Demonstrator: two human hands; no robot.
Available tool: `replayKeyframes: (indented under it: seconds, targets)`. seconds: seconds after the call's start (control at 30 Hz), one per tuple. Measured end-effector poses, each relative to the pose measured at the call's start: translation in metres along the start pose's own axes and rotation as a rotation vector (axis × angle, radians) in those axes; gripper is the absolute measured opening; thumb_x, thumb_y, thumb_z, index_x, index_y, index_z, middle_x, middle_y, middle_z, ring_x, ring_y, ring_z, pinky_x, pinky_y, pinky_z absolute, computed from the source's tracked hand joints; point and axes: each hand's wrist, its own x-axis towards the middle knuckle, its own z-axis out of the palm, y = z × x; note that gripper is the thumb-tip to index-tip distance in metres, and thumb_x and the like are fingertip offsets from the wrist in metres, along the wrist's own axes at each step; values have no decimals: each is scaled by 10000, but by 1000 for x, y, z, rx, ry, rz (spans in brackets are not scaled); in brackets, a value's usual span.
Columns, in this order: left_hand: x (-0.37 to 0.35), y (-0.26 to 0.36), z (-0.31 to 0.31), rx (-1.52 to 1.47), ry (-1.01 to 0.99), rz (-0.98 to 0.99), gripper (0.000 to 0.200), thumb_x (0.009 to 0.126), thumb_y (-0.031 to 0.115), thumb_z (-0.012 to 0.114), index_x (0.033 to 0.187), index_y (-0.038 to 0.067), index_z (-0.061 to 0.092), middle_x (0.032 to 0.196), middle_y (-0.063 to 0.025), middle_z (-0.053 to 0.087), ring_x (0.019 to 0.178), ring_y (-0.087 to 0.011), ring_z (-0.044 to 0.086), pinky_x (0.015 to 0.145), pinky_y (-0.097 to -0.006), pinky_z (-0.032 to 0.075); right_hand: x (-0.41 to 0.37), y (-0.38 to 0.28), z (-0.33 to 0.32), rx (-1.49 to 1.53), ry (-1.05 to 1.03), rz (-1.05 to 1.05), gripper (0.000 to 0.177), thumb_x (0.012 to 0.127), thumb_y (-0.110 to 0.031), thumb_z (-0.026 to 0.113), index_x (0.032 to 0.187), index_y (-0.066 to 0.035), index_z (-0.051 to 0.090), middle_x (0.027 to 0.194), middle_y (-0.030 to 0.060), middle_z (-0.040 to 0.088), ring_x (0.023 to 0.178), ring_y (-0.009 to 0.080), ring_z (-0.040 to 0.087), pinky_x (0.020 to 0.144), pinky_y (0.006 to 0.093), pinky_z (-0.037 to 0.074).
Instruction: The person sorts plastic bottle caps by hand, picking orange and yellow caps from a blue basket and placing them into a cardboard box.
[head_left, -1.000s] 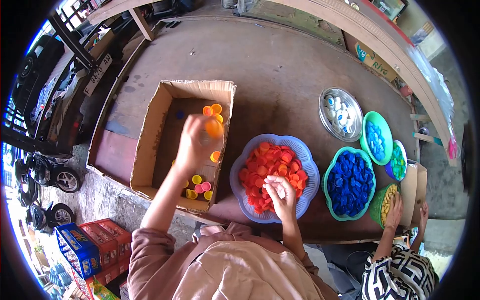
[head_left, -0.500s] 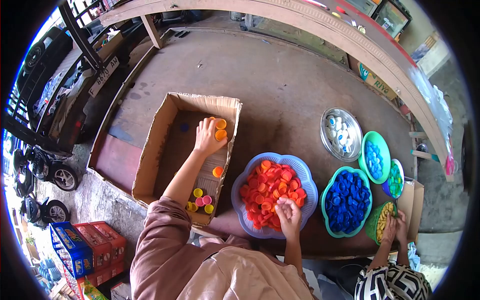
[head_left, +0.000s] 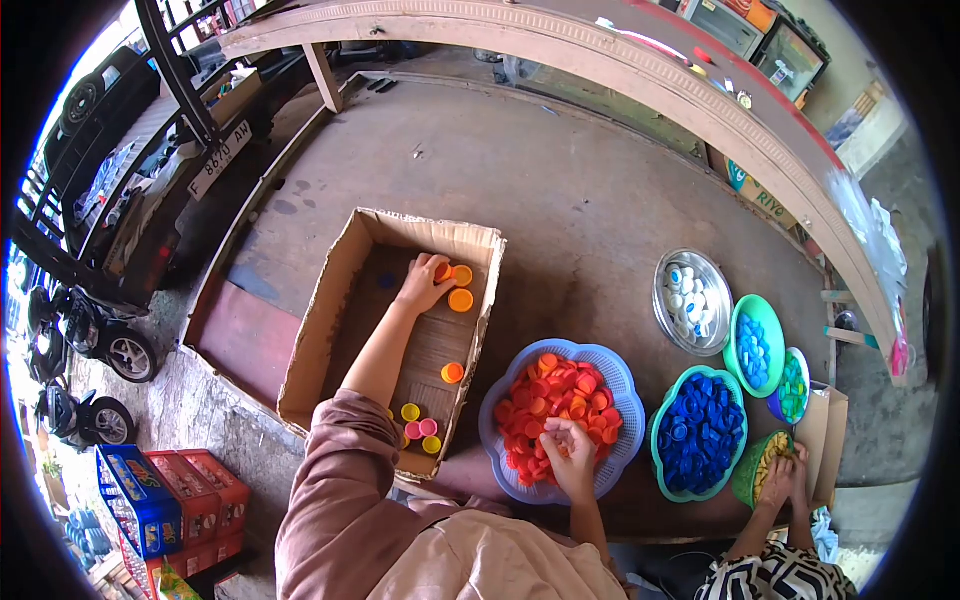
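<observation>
My left hand (head_left: 424,286) reaches into an open cardboard box (head_left: 322,312), its fingers closed on an orange bottle cap (head_left: 443,272). Two more orange caps lie beside the fingertips, and another orange cap (head_left: 452,373) sits nearer to me along the box's right side. Yellow caps (head_left: 430,445) and pink caps (head_left: 428,427) lie at the near end. Over a lavender plastic basket (head_left: 629,440) heaped with red and orange caps (head_left: 530,415), my right hand (head_left: 572,462) has its fingers curled together; what they hold is not clear.
To the right stand a teal basket of dark blue caps (head_left: 700,430), a metal bowl of white caps (head_left: 690,300), and a green bowl of light blue caps (head_left: 755,345). Another person's hands (head_left: 780,480) work in a green basket of yellow pieces. Red crates (head_left: 200,490) stand at lower left.
The whole view has shifted, so the table sits lower and farther right. Against the box, my left hand has drawn slightly left at the orange caps. My right hand has moved left over the red caps.
</observation>
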Motion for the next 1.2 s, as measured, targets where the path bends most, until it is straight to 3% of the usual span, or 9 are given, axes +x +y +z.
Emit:
replayKeyframes:
  seconds: [0.13,0.23,0.43,0.7,0.8,0.9,1.03,1.13,1.2]
  targets:
    - [4,-7,-3,-64,-80,11,378,750,214,727,1064,76,568,1037,-159,536,940,-334,555,840,-388,464,3,0,6,-36,3,-42,225,807,-35,669,1014,16,600,899,73,640,785,113,612,725,244,488]
    - [0,-1,-14,-119,-152,-15,384,738,192,721,1074,83,571,1043,-159,530,966,-341,540,859,-394,459,3,1,7,-39,-2,-40,223,805,-35,669,1010,19,600,896,78,644,786,115,615,720,244,490]
    - [2,0,-11,-119,-130,-14,427,732,192,724,1120,93,576,1040,-164,520,964,-333,543,866,-379,463,4,-2,12,-47,-11,-56,216,801,-29,667,1003,19,602,897,78,646,785,119,619,720,246,491]
    - [4,2,-23,-131,-57,49,315,734,159,726,1017,66,621,997,-151,540,923,-311,559,842,-370,482,-4,7,5,-59,18,-50,220,815,-43,661,1020,12,604,907,77,643,797,114,616,722,237,486]
    - [-7,52,-63,-137,-31,179,314,734,132,727,1014,41,620,996,-145,546,911,-301,568,834,-359,496,2,1,4,37,24,-17,245,844,-58,641,1073,7,587,939,85,640,826,115,613,736,239,485]
    - [-23,129,-99,-193,-195,359,340,721,132,738,1024,31,622,998,-141,541,932,-299,560,839,-362,493,17,-15,10,236,-11,24,311,904,-90,573,1195,6,519,1029,116,618,869,133,611,757,255,495]
    - [-51,207,-97,-251,-400,657,393,682,149,761,1046,65,638,991,-135,531,942,-306,539,857,-374,463,43,-55,25,424,-141,-5,437,976,-214,462,1353,-18,360,1093,119,585,892,143,608,790,284,499]
    - [-67,234,-78,-275,-427,694,437,698,220,757,1092,83,624,991,-127,533,931,-306,534,861,-382,463,45,-52,23,274,19,-69,277,961,-196,496,1148,5,530,985,63,587,848,109,600,757,257,492]
    - [-71,240,-69,-389,-423,648,461,686,180,782,1094,58,606,1034,-120,534,982,-293,541,885,-382,465,32,-55,8,254,112,49,204,952,-167,506,999,19,577,907,50,614,811,114,602,714,245,487]
